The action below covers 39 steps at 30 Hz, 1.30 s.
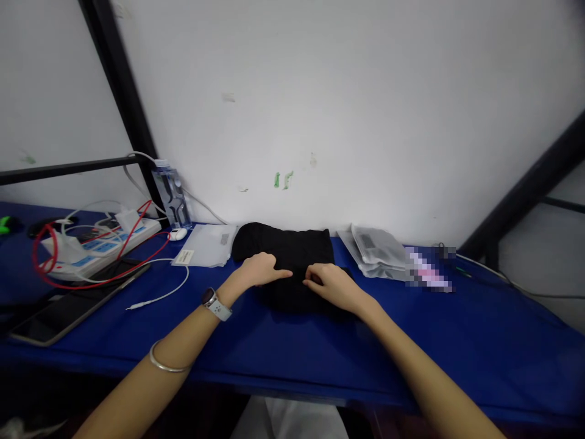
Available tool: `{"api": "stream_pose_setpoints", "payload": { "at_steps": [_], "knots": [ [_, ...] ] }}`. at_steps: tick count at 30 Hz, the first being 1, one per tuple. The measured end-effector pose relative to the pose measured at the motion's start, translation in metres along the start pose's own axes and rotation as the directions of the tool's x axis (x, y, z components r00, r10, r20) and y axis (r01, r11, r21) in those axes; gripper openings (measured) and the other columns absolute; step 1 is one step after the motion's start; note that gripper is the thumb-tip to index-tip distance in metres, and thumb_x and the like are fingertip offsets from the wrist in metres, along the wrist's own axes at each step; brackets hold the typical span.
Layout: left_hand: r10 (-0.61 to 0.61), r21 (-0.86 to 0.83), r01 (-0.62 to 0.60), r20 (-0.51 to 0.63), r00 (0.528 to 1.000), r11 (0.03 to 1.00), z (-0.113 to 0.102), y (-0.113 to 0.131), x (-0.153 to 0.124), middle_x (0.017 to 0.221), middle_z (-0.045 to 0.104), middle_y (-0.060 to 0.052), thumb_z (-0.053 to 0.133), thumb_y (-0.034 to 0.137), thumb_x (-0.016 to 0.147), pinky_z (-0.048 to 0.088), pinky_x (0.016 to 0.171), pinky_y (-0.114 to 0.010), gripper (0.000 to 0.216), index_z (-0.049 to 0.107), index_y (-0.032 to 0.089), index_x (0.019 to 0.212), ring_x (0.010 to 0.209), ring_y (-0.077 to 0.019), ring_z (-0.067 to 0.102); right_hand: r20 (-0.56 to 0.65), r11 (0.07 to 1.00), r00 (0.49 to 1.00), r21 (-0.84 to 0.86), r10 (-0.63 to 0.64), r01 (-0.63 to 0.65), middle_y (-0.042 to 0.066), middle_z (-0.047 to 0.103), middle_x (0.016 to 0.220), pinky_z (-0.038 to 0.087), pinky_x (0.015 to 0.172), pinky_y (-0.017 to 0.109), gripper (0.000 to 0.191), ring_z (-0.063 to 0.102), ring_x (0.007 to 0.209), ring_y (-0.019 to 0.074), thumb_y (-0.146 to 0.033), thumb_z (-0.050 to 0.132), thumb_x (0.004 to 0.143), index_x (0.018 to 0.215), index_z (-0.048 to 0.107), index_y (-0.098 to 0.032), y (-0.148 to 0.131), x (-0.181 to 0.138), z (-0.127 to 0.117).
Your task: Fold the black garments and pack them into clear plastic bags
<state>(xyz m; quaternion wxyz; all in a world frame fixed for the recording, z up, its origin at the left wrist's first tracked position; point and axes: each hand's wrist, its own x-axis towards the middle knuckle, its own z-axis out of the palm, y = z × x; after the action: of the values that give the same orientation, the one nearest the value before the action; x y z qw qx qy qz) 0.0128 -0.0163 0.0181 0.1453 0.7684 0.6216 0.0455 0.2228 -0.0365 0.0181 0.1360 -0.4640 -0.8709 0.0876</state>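
Note:
A piece of soft black cloth, perhaps a garment, lies bunched and partly folded on the blue table in front of me; its exact kind does not show. My left hand is closed on its left part, with the thumb stretched toward the middle and the other fingers curled down into the fabric. On the right, my right hand pinches the cloth with thumb and bent fingers. The two thumbs point at each other, a small gap of black fabric between them. Dark folds hide some fingertips.
A flat frosted plastic bag lies left of the cloth, a stack of similar bags right of it. Farther left are a water bottle, a power strip with tangled cables, and a tablet. A white wall stands behind.

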Motion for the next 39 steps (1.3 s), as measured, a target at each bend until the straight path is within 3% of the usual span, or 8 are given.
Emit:
{"api": "stream_pose_setpoints", "payload": {
  "at_steps": [4, 11, 14, 21, 27, 31, 35, 39],
  "knots": [
    [0.056, 0.02, -0.055, -0.104, 0.993, 0.998, -0.004, 0.0, 0.002, 0.075, 0.063, -0.005, 0.058, 0.049, 0.075, 0.033, 0.055, -0.027, 0.031, 0.053, 0.019, 0.068, 0.069, -0.0203, 0.06, -0.044, 0.999, 0.999, 0.036, -0.002, 0.004, 0.0, 0.064, 0.073, 0.03, 0.056, 0.024, 0.014, 0.054, 0.064, 0.013, -0.028, 0.053, 0.089, 0.084, 0.065, -0.022, 0.003, 0.002, -0.002],
    [0.046, -0.254, -0.106, -0.234, 0.971, 0.961, -0.041, -0.035, 0.005, 0.064, 0.05, 0.002, 0.054, 0.035, 0.071, 0.028, 0.052, -0.026, 0.018, 0.046, 0.019, 0.065, 0.061, -0.0136, 0.047, -0.295, 0.991, 0.952, 0.122, 0.087, -0.053, 0.0, 0.063, 0.071, 0.035, 0.061, 0.026, 0.021, 0.054, 0.063, 0.0138, -0.031, 0.047, 0.091, 0.084, 0.064, -0.022, 0.014, 0.007, -0.013],
    [-0.001, -0.146, -0.043, -0.29, 0.957, 0.988, -0.055, -0.041, 0.003, 0.068, 0.054, 0.001, 0.056, 0.034, 0.07, 0.031, 0.055, -0.026, 0.016, 0.049, 0.02, 0.07, 0.065, -0.0156, 0.051, -0.363, 0.986, 0.924, 0.148, 0.125, -0.075, 0.0, 0.064, 0.072, 0.037, 0.062, 0.026, 0.02, 0.055, 0.064, 0.0145, -0.031, 0.047, 0.09, 0.084, 0.065, -0.022, 0.018, 0.008, -0.014],
    [0.026, 0.206, 0.055, -0.373, 0.928, 0.977, -0.055, 0.021, -0.006, 0.092, 0.066, -0.009, 0.058, 0.024, 0.077, 0.041, 0.067, -0.03, 0.018, 0.057, 0.019, 0.094, 0.087, -0.0253, 0.063, -0.391, 0.986, 0.911, 0.148, 0.134, -0.081, 0.002, 0.065, 0.074, 0.039, 0.064, 0.027, 0.021, 0.057, 0.067, 0.016, -0.03, 0.047, 0.089, 0.083, 0.065, -0.022, 0.018, 0.008, -0.014],
    [0.277, -0.11, -0.299, -0.177, 0.944, 0.948, -0.044, 0.055, 0.0, 0.089, 0.069, -0.008, 0.051, 0.048, 0.087, 0.043, 0.068, -0.028, 0.034, 0.061, 0.018, 0.099, 0.082, -0.0215, 0.064, -0.394, 0.987, 0.909, 0.126, 0.138, -0.095, 0.004, 0.066, 0.078, 0.039, 0.064, 0.027, 0.024, 0.058, 0.07, 0.0171, -0.031, 0.044, 0.091, 0.085, 0.065, -0.021, 0.014, 0.008, -0.011],
    [0.23, -0.256, -0.308, -0.295, 0.927, 0.916, -0.058, 0.027, 0.001, 0.087, 0.069, -0.006, 0.044, 0.053, 0.089, 0.042, 0.068, -0.026, 0.041, 0.064, 0.018, 0.098, 0.077, -0.0181, 0.062, -0.459, 0.993, 0.883, 0.109, 0.095, -0.05, 0.005, 0.065, 0.083, 0.043, 0.071, 0.029, 0.024, 0.059, 0.076, 0.0182, -0.029, 0.042, 0.093, 0.088, 0.064, -0.021, 0.01, 0.008, -0.006],
    [-0.023, -0.082, -0.014, -0.434, 0.901, 0.997, -0.068, -0.029, 0.008, 0.096, 0.07, -0.01, 0.046, 0.046, 0.088, 0.042, 0.073, -0.029, 0.034, 0.064, 0.018, 0.099, 0.087, -0.0225, 0.063, -0.499, 0.987, 0.866, 0.12, -0.037, 0.111, 0.009, 0.065, 0.102, 0.045, 0.091, 0.034, 0.026, 0.059, 0.101, 0.0215, -0.03, 0.041, 0.095, 0.102, 0.064, -0.02, 0.001, 0.008, 0.0],
    [-0.263, 0.069, 0.307, -0.363, 0.894, 0.949, -0.057, -0.089, 0.018, 0.102, 0.069, -0.015, 0.05, 0.043, 0.085, 0.043, 0.071, -0.031, 0.032, 0.067, 0.017, 0.095, 0.096, -0.0296, 0.063, -0.321, 0.975, 0.936, 0.114, -0.144, 0.189, 0.011, 0.051, 0.139, 0.03, 0.112, 0.045, 0.049, 0.037, 0.135, 0.0267, -0.047, 0.045, 0.094, 0.137, 0.048, -0.022, -0.011, 0.008, 0.012]
  ]
}}
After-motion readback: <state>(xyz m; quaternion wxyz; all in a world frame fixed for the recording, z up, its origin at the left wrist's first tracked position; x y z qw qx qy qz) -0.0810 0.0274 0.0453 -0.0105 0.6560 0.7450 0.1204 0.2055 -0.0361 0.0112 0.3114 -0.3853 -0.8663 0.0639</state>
